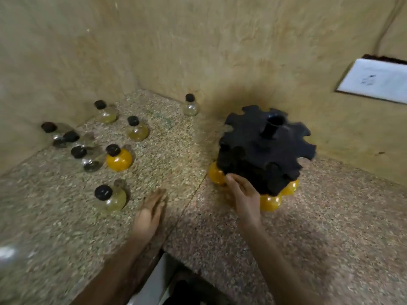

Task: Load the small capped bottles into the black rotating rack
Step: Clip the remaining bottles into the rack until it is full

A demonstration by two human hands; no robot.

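Fingers (231,179) touching black rack (266,148), three orange bottles loaded, eight loose

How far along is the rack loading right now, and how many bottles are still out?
Done: three orange bottles hang in the black rack. In hand: nothing; the right hand rests at the rack's edge and the left hand is open above the counter. Left: eight capped bottles, including one orange bottle.

Eight capped bottles (119,160) are standing loose on the desk (330,216); three orange bottles (270,202) are sitting under one black rack (266,148); two hands (149,213) are showing.
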